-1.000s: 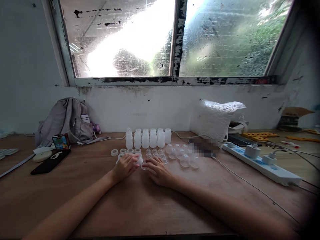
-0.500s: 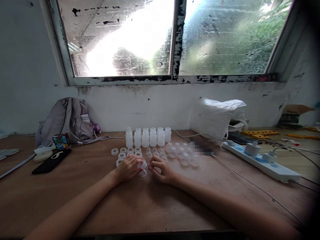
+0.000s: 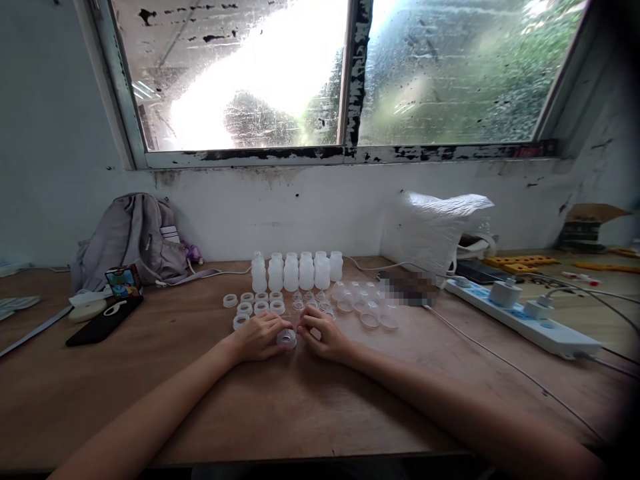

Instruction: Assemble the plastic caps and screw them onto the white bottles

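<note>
My left hand has its thumb and fingers closed on a translucent bottle collar ring, tipped so its round opening faces me. Just to the right, my right hand is curled with its fingertips pinched close to the collar ring; whether anything small is between them is hidden. Behind my left hand, several white collar rings lie in rows. Beyond my right hand stand several clear teats, partly covered by the fingers. Farther back, small frosted baby bottles stand upright in rows, the leftmost with a teat-shaped top.
Clear domed caps lie right of the teats. A white power strip and cables cross the right side. At left are a black phone and a grey backpack. A silvery padded bag leans on the wall.
My left hand has lowered the collar ring toward the tabletop and turned its opening to face me. My right hand stays curled beside it. The view has shifted slightly.
</note>
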### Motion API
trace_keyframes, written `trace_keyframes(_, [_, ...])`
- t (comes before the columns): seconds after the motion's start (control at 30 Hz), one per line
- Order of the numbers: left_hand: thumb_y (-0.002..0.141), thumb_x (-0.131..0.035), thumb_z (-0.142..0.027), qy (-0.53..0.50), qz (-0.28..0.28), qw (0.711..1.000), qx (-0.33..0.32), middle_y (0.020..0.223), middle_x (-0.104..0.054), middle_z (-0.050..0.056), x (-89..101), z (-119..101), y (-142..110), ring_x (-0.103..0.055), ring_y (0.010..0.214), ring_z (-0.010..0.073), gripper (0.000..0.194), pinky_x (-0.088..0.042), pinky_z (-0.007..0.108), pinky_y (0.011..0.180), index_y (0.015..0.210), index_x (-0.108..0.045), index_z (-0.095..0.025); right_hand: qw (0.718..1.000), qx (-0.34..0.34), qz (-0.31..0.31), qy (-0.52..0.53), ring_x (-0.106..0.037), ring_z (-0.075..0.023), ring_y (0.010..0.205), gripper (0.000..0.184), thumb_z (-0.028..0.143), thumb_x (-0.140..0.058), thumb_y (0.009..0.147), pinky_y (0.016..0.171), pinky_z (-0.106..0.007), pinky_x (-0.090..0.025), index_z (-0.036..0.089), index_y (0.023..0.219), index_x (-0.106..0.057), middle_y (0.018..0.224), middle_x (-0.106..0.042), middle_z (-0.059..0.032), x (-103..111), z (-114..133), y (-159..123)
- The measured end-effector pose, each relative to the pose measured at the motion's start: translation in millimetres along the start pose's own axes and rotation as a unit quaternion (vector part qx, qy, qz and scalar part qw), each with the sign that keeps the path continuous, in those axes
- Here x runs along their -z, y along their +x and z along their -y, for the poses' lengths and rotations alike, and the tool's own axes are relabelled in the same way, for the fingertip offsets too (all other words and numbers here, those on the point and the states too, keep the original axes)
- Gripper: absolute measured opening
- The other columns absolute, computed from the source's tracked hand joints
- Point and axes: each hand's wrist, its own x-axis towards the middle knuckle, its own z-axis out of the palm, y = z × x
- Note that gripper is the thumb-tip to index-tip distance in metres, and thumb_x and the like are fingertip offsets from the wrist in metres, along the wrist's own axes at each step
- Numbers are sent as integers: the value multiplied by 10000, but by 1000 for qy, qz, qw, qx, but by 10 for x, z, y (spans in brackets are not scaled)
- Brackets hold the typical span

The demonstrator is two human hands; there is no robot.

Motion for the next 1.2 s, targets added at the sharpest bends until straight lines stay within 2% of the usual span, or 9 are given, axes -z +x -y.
trace_keyframes(0.5, [781,-437,-445,-30,-10,999,-8,953,-583,65,18,-13,2,-520,905,182,375,-390,308,807,1030,-480,-168,1000,-5,12,-16,-441,-122,660,155,234,-423,805,591,-249,-396,174,673,-477,775,-463,-47,-15,7,2])
trace_keyframes(0.73, [773,-440,-465,-28,3,1000,3,963,-578,65,11,-12,3,-513,919,192,399,-389,313,806,1039,-462,-169,999,-6,20,-28,-458,-122,676,141,225,-424,803,608,-245,-401,174,687,-486,771,-466,-44,-18,2,-5])
trace_keyframes(0.8, [788,-432,-438,-20,-1,1000,0,971,-576,63,5,-10,0,-513,916,191,367,-390,313,800,1037,-456,-169,999,-3,24,-32,-460,-119,669,129,218,-428,799,600,-239,-402,173,696,-493,771,-467,-42,-24,-2,-6])
trace_keyframes(0.93, [853,-343,-267,32,-29,999,6,933,-583,61,-48,14,-8,-524,878,175,219,-392,316,779,999,-467,-160,998,7,45,-44,-468,-112,659,78,182,-441,781,600,-232,-408,175,779,-518,805,-478,-44,-31,5,-14])
trace_keyframes(1.1, [855,-312,-184,36,-47,998,14,854,-588,52,-129,45,-13,-531,827,162,187,-398,310,758,896,-494,-159,996,5,71,-58,-479,-110,657,213,103,-453,725,605,-235,-421,189,910,-513,879,-488,-46,-30,31,-20])
trace_keyframes(1.2, [858,-308,-190,-32,-73,994,68,841,-583,43,-122,15,-9,-529,807,149,183,-405,293,747,861,-490,-164,995,19,79,-54,-496,-140,785,321,55,-451,682,685,-263,-433,192,969,-493,942,-477,-57,-22,50,-7])
